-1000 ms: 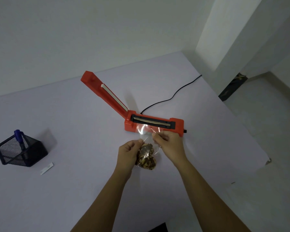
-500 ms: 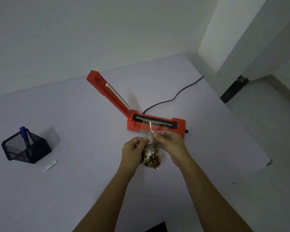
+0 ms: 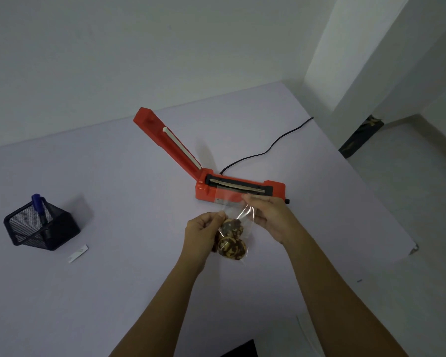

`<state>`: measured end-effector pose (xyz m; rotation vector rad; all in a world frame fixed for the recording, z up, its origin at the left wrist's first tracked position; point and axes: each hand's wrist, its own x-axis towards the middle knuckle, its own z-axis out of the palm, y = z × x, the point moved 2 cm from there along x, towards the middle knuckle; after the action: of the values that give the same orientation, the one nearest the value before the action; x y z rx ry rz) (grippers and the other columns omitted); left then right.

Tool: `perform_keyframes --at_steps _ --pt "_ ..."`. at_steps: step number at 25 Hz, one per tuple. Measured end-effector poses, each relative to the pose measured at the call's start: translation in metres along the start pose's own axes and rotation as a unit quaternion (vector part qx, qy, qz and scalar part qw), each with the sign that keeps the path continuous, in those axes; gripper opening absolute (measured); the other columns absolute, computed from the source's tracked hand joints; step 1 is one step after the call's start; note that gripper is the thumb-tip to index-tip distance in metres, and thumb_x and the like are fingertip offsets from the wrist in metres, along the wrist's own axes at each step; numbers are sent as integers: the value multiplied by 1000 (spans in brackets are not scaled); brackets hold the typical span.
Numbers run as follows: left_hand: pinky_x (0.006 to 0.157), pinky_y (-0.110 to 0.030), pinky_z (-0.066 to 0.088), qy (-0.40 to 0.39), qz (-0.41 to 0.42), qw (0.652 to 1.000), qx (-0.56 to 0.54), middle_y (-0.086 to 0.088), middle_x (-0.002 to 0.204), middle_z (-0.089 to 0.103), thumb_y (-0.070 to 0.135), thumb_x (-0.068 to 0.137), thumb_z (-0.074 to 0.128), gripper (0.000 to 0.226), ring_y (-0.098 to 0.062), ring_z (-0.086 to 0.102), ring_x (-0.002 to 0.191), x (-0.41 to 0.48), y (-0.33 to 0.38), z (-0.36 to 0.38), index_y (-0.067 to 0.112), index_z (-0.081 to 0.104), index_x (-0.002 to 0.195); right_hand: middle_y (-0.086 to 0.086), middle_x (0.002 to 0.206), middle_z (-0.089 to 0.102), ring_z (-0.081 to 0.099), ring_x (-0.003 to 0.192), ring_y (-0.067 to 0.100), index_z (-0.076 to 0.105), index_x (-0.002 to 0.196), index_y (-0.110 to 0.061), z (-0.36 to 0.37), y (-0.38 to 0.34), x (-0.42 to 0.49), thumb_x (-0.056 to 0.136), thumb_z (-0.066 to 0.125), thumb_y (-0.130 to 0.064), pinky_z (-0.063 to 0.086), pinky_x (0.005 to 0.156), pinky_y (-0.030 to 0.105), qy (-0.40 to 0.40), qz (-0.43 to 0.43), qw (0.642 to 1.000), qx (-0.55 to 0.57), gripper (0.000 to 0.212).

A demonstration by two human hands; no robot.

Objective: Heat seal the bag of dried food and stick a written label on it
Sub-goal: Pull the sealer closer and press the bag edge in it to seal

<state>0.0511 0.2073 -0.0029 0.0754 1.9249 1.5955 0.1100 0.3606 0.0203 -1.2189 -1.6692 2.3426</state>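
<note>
A clear plastic bag holding brown dried food hangs between my hands just in front of the red heat sealer. My left hand pinches the bag's left edge above the food. My right hand pinches the bag's upper right part, near the sealer's front. The bag's open top lies over the sealer's front edge, close to the sealing strip. The sealer's lid arm stands raised to the upper left. A small white label lies on the table at the left.
A black mesh pen holder with a blue marker stands at the left of the pale table. The sealer's black cord runs back right toward the table edge. The table's right edge drops to the floor.
My hands have spread slightly apart, stretching the bag's top flat and bringing it over the sealer's front. The camera view has shifted a little.
</note>
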Motion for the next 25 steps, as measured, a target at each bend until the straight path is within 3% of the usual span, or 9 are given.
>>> perform_keyframes --at_steps 3,6,7,10,11,13,16,19,25 --pt "68 -44 57 1 -8 1000 -12 -18 83 71 23 92 56 23 -29 66 73 2 -1 -1 10 72 83 10 92 71 67 87 20 71 83 -14 0 -18 3 84 65 -20 55 82 31 80 -24 996 21 8" --pt "63 -36 57 3 -13 1000 -15 -16 81 71 24 92 56 25 -25 68 71 3 -2 -3 7 72 85 16 87 73 68 86 26 73 72 -17 5 -55 4 83 63 -32 55 85 39 192 -165 959 -129 22" --pt "63 -36 57 5 -17 1000 -16 -15 81 71 24 92 56 25 -25 68 72 4 -2 -5 7 72 85 17 87 72 68 85 26 74 78 -12 13 -73 3 85 61 -33 54 85 37 205 -227 934 -185 26" --pt "68 -45 57 15 -30 999 -23 -17 82 71 24 91 56 24 -28 67 72 7 -4 -11 8 72 83 9 104 72 65 95 9 69 105 -6 59 -135 -4 92 54 -24 48 88 14 175 -453 828 -280 27" --pt "68 -47 57 18 -32 999 -25 -17 82 71 25 91 57 24 -29 67 73 7 -4 -14 8 72 82 9 112 69 62 103 10 65 112 -6 78 -152 -5 93 51 -21 43 93 12 145 -515 787 -308 28" --pt "69 -48 57 22 -36 999 -30 -18 82 71 25 91 57 24 -32 68 75 8 -4 -16 8 72 81 10 132 57 48 125 16 52 128 -7 118 -177 -6 97 43 -23 31 106 20 74 -575 719 -383 36" --pt "61 -42 57 24 -35 998 -36 -18 79 70 25 91 57 25 -29 67 69 9 -4 -21 6 72 81 5 152 30 19 143 18 31 142 -12 171 -198 -11 99 30 -33 9 116 34 -4 -584 620 -524 48" --pt "49 -27 51 21 -37 998 -44 -13 74 69 25 90 58 25 -21 64 62 11 -4 -25 7 72 82 1 155 21 10 145 16 23 145 -16 192 -201 1 100 22 -39 2 116 36 -34 -543 535 -646 51" --pt "61 -38 57 21 -44 998 -49 -13 79 71 26 90 58 23 -22 67 68 13 -7 -27 11 72 80 1 152 31 14 144 15 30 143 -16 195 -187 22 101 19 -37 3 116 36 -134 -460 510 -714 49"
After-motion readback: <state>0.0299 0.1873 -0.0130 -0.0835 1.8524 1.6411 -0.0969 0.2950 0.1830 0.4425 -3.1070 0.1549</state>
